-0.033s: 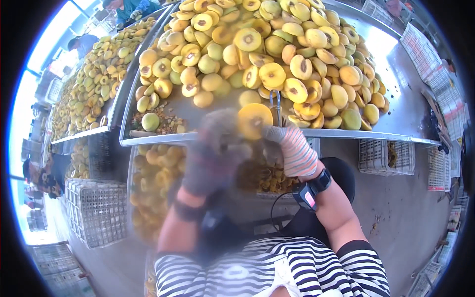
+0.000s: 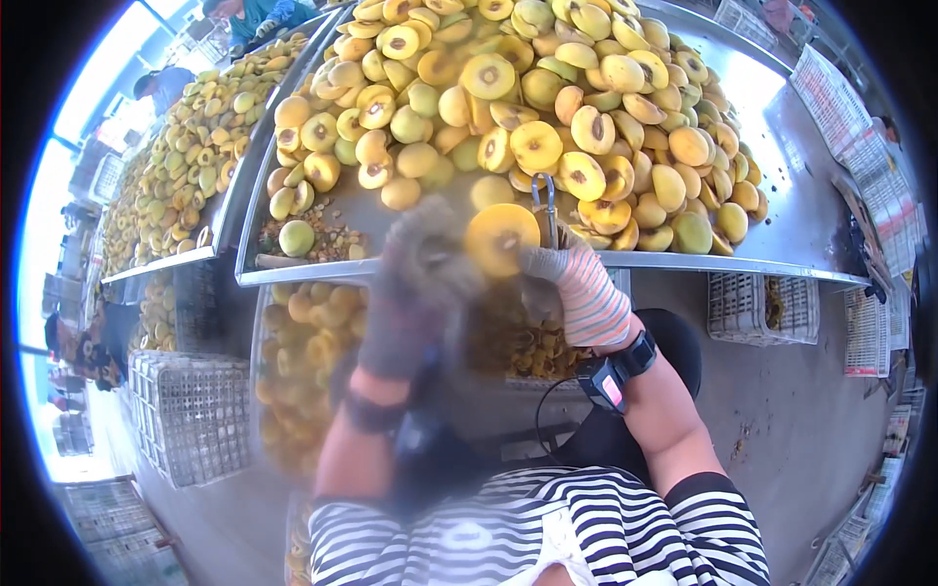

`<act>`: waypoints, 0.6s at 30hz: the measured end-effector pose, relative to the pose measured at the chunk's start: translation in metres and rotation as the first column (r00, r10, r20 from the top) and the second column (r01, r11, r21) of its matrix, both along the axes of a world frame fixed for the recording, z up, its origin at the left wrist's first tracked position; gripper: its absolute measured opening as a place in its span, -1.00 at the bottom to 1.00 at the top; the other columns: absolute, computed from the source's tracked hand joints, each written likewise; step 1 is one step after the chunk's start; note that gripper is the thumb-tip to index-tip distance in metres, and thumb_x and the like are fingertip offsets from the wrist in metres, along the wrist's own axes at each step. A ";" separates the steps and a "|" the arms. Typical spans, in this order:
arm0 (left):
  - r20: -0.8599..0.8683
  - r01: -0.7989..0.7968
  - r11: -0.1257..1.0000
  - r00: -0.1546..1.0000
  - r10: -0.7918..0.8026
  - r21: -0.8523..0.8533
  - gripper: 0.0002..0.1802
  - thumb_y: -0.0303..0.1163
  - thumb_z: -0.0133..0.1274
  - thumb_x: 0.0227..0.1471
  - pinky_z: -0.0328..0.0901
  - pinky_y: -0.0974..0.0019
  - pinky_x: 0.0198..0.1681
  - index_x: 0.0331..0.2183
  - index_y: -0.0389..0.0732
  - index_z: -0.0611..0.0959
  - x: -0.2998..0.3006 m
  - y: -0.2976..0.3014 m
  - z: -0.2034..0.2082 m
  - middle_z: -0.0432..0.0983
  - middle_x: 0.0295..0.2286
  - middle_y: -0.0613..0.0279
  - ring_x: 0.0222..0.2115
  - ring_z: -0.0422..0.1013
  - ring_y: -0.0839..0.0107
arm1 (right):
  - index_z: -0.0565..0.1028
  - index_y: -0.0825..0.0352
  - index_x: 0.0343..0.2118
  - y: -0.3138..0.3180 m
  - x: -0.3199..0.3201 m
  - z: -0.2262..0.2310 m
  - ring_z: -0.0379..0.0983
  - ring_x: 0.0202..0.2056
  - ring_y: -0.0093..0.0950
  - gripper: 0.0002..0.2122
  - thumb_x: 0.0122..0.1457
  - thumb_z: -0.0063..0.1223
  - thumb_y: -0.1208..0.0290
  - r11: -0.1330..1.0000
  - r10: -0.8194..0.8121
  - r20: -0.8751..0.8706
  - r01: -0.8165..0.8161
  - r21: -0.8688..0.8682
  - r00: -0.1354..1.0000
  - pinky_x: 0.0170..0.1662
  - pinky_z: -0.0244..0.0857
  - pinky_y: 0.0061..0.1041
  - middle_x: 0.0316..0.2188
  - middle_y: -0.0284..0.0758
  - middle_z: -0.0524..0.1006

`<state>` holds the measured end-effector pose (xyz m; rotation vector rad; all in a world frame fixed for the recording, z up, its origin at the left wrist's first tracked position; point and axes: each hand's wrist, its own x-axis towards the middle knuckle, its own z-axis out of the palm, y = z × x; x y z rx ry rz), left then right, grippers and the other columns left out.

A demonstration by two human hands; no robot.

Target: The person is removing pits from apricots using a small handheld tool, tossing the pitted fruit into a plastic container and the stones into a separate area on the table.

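Note:
My left hand (image 2: 415,283), in a greyish work glove, is blurred at the front edge of the metal table (image 2: 684,262), and its fingers cannot be made out. Right beside it is a yellow peach half (image 2: 501,241), cut face showing with a brown hollow in the middle. Whether the left fingers grip it is unclear. My right hand (image 2: 586,288), in a striped knit glove, is closed on a slim metal looped tool (image 2: 543,190) that points up. Its thumb side meets the peach half's right edge. Beyond both hands rises a heap of peach halves (image 2: 596,132).
Under the table, peach halves fill a container (image 2: 308,361) on the left, and cut scraps (image 2: 542,352) lie below my hands. Plastic crates stand left (image 2: 191,415) and right (image 2: 762,311). Another fruit-laden table (image 2: 186,186) is at far left, with a person (image 2: 256,20) behind it.
My left hand has shifted slightly up and away from my body. The peach half has moved a touch left, while my right hand and its tool have barely moved.

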<state>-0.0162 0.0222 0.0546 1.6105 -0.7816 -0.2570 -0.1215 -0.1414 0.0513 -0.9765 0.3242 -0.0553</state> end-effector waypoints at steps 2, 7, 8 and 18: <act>-0.610 -0.063 0.902 0.757 -0.236 -0.427 -0.58 -0.46 -0.04 0.13 0.23 0.37 0.03 0.04 -0.30 0.40 0.002 -0.008 -0.013 0.42 -0.06 0.15 -0.09 0.38 0.40 | 0.41 0.31 -0.10 0.009 0.000 -0.013 0.43 -0.40 -0.51 -0.69 0.07 0.16 0.44 0.998 -0.044 0.062 0.040 0.054 0.997 -0.31 0.35 -0.43 -0.45 -0.42 0.46; -0.414 0.118 0.912 0.863 -0.290 -0.393 -0.60 -0.31 -0.08 0.17 0.27 0.34 -0.03 0.01 -0.29 0.43 -0.014 -0.028 -0.019 0.46 -0.13 0.12 -0.14 0.40 0.36 | 0.37 0.33 -0.14 0.017 -0.006 -0.037 0.50 -0.33 -0.45 -0.72 0.08 0.11 0.49 0.464 -0.245 0.189 0.286 -0.838 0.951 -0.28 0.36 -0.50 -0.37 -0.30 0.52; -0.573 0.041 0.869 0.736 -0.361 -0.493 -0.59 -0.28 -0.09 0.17 0.28 0.34 -0.04 0.00 -0.29 0.43 -0.013 -0.026 -0.018 0.46 -0.14 0.11 -0.15 0.40 0.35 | 0.36 0.32 -0.11 0.019 -0.009 -0.036 0.52 -0.36 -0.39 -0.70 0.08 0.11 0.47 0.317 -0.238 0.182 0.254 -0.914 0.954 -0.30 0.37 -0.46 -0.40 -0.26 0.53; -0.691 -0.114 0.787 0.564 -0.451 -0.607 -0.49 -0.02 -0.11 0.20 0.34 0.26 -0.14 -0.09 -0.30 0.47 -0.007 -0.036 -0.019 0.50 -0.26 0.06 -0.26 0.43 0.26 | 0.22 0.37 0.10 0.021 -0.001 -0.036 0.50 -0.34 -0.08 -0.48 0.04 0.05 0.47 0.186 -0.054 -0.078 -0.067 -0.980 0.995 -0.35 0.39 -0.26 -0.35 -0.04 0.54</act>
